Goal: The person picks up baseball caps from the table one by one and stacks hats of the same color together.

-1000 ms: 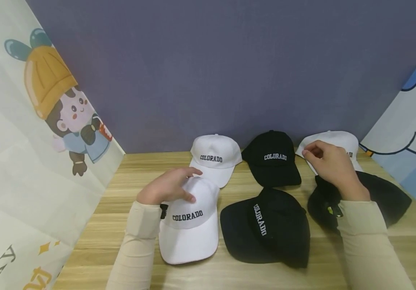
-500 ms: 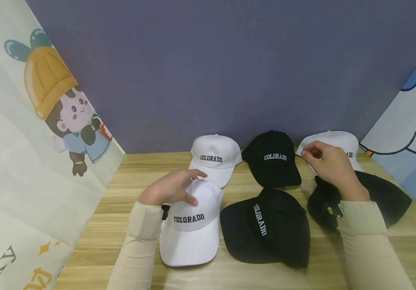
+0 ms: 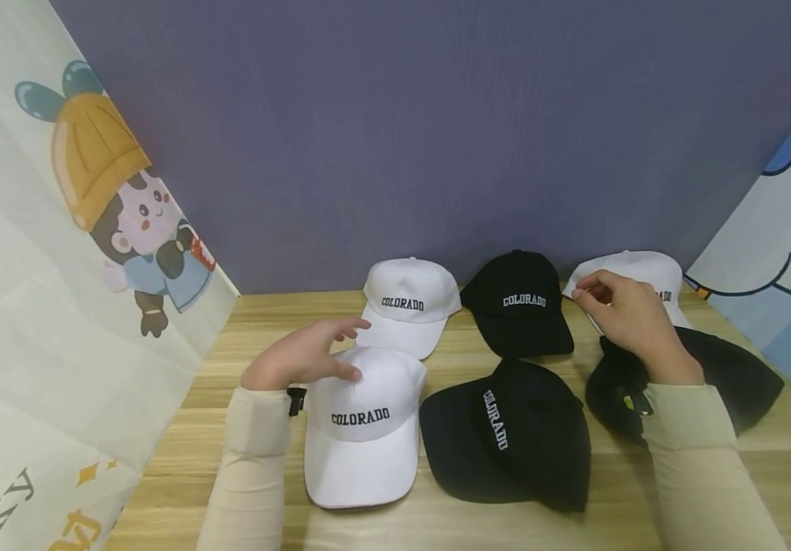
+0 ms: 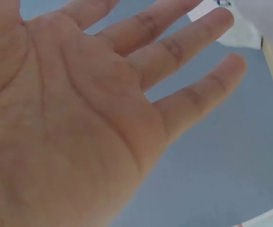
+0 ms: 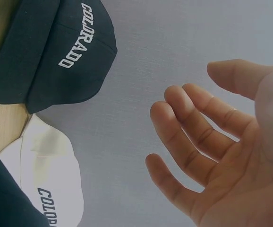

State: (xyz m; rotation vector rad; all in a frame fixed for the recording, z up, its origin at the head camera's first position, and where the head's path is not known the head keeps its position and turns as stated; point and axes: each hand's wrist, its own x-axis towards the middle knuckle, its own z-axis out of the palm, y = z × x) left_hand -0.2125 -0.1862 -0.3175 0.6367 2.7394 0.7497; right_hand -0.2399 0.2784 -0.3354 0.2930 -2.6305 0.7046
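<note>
My left hand (image 3: 308, 353) hovers at the upper left of the front white cap (image 3: 367, 428), fingers spread and relaxed. In the left wrist view its palm (image 4: 75, 113) holds nothing. That cap sits upright with its brim toward me and COLORADO across the front. Over the right-hand caps is my right hand (image 3: 632, 317), loosely curled; the right wrist view shows its fingers (image 5: 188, 146) with nothing in them. It partly covers the back right white cap (image 3: 643, 264) and the front right black cap (image 3: 726, 375). Between the hands, a black cap (image 3: 505, 436) lies turned sideways.
Behind stand another white cap (image 3: 412, 287) and a black cap (image 3: 519, 298), both with brims forward. A grey-blue wall (image 3: 436, 138) rises right behind the back row. Printed side panels (image 3: 57, 321) flank the wooden table (image 3: 230, 451).
The front white cap has shifted slightly right and toward me. My left hand has since drawn back to the left, off it. The right hand has hardly moved.
</note>
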